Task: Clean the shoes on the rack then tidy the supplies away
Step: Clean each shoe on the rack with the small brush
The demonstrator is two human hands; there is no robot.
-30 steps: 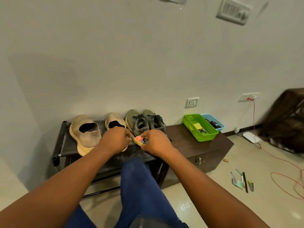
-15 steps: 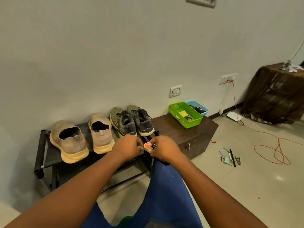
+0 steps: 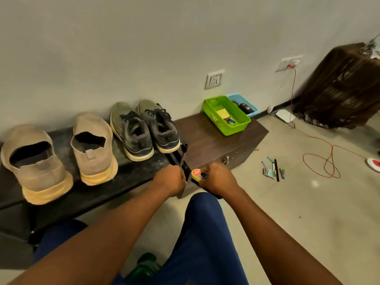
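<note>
polish tin (image 3: 196,174) sits pinched in right grip (image 3: 218,178), beside curled left grip (image 3: 170,179).

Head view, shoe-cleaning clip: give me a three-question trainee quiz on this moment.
1. True or false: the green basket sits on the floor.
2. How many shoes stand on the rack?
3. Which of the hands holds the round polish tin? A) left hand B) right hand C) neither

Key: 1. False; it is on the brown chest. 2. Four: a tan pair and a grey laced pair. 3. B.
</note>
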